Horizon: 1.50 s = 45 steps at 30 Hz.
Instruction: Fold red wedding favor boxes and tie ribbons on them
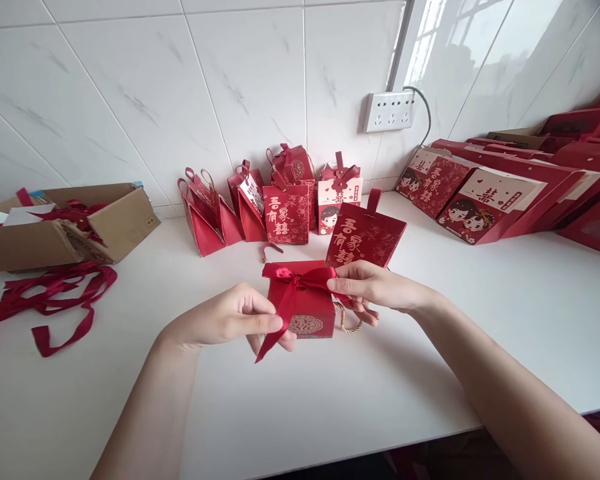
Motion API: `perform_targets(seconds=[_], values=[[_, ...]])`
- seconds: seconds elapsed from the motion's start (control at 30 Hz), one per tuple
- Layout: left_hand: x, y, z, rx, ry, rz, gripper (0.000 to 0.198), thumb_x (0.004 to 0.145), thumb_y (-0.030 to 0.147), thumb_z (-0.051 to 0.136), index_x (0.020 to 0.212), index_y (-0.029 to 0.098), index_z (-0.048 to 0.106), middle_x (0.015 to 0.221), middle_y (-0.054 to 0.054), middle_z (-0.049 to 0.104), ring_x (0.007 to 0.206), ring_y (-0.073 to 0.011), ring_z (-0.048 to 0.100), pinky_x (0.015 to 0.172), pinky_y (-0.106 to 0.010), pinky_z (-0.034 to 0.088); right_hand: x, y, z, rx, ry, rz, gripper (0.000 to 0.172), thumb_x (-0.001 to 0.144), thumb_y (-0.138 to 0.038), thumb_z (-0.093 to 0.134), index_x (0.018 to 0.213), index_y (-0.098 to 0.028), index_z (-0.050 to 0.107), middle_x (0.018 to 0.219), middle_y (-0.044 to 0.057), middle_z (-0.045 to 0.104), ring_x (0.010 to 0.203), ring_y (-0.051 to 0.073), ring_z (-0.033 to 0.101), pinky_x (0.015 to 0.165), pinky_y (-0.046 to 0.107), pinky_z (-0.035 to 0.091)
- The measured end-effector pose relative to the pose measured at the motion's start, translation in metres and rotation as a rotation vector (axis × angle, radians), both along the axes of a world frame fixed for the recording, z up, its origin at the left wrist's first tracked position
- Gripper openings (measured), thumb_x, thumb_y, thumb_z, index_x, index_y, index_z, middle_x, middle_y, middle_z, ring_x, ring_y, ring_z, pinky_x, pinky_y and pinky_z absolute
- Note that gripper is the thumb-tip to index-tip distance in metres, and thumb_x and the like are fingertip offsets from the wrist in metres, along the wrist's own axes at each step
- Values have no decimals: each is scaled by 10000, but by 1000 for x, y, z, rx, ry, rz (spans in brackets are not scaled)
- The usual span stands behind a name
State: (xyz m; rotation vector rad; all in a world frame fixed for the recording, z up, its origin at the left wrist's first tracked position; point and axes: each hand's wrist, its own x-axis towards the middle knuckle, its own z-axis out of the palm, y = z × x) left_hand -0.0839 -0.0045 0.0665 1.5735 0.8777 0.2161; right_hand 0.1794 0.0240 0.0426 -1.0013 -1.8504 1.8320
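Note:
A small red gift box (307, 300) with a gold round emblem stands on the white table in front of me. Across its top is a red satin ribbon (293, 283) tied in a bow. My left hand (243, 317) pinches a hanging tail of that ribbon between thumb and fingers at the box's left. On the right, my right hand (375, 287) pinches the bow's loop, its lower fingers partly spread beside the box. A twisted gold cord (349, 323) shows under those fingers. Just behind, a red card-like bag (365, 233) with white characters is partly covered by my right hand.
Several finished red gift boxes (287, 217) stand by the tiled wall. At left are an open cardboard box (125, 223) and loose red ribbon (60, 293). Stacked red bags (510, 193) line the right, below a power strip (390, 112) with a black cable.

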Motion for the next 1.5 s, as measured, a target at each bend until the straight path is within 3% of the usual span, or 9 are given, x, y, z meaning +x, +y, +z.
perform_targets(seconds=[0.1, 0.2, 0.5, 0.6, 0.7, 0.93, 1.17, 1.33, 1.5], values=[[1, 1, 0, 9, 3, 1, 303, 834, 437, 613, 845, 171, 757, 990, -91, 746, 1027, -228, 671, 841, -248, 543, 0, -1, 2, -7, 2, 11, 417, 778, -526, 643, 645, -155, 507, 463, -52, 528, 330, 62, 488, 319, 165, 336], [4, 1, -3, 12, -9, 37, 278, 817, 428, 636, 851, 180, 756, 1009, -84, 742, 1066, -236, 654, 905, -273, 514, 1, -4, 8, -29, -13, 43, 423, 792, -521, 622, 627, -140, 543, 488, -8, 597, 346, 78, 524, 308, 166, 347], [17, 1, -8, 69, 81, 29, 339, 813, 459, 597, 629, 189, 687, 725, -30, 706, 825, -229, 664, 719, -301, 494, -7, -25, 19, -104, -85, 98, 333, 843, -423, 568, 709, -129, 648, 602, 56, 709, 496, 128, 660, 370, 159, 433], [21, 2, -13, 135, 120, 57, 412, 814, 461, 585, 509, 184, 598, 507, 23, 516, 537, -132, 494, 542, -263, 368, -12, -27, 16, -115, -53, 95, 317, 856, -405, 553, 791, -125, 688, 712, 77, 739, 614, 148, 699, 457, 185, 508], [24, 3, -17, 143, 124, 49, 389, 816, 443, 586, 532, 180, 623, 482, 42, 439, 484, -89, 339, 501, -257, 263, -12, -26, 16, -102, -36, 90, 316, 826, -422, 600, 825, -124, 705, 804, 88, 746, 728, 165, 710, 570, 218, 556], [22, 5, -14, 89, 127, -47, 244, 823, 406, 597, 808, 225, 760, 767, 2, 713, 700, -150, 581, 644, -248, 410, -9, -26, 16, 30, -50, 129, 280, 813, -387, 612, 778, -137, 733, 806, 70, 743, 757, 142, 673, 668, 231, 542], [18, 8, -17, 106, 132, -72, 249, 818, 406, 600, 783, 217, 758, 843, -14, 741, 795, -172, 639, 716, -252, 452, -9, -23, 10, 181, -83, 51, 275, 829, -340, 584, 708, -138, 726, 726, 36, 715, 516, 58, 479, 477, 193, 407], [23, 10, -22, 150, 134, 82, 275, 807, 433, 590, 777, 209, 746, 896, -15, 733, 937, -222, 631, 830, -296, 450, -14, -16, 2, 165, -35, -60, 277, 833, -378, 578, 800, -148, 729, 869, 58, 726, 765, 137, 634, 685, 251, 517], [30, 13, -33, 231, 118, 217, 286, 792, 436, 591, 760, 190, 734, 905, -27, 725, 996, -240, 611, 873, -302, 428, -27, -11, -14, 259, -28, -230, 301, 852, -402, 540, 789, -167, 718, 871, 42, 719, 902, 186, 650, 811, 298, 507]])
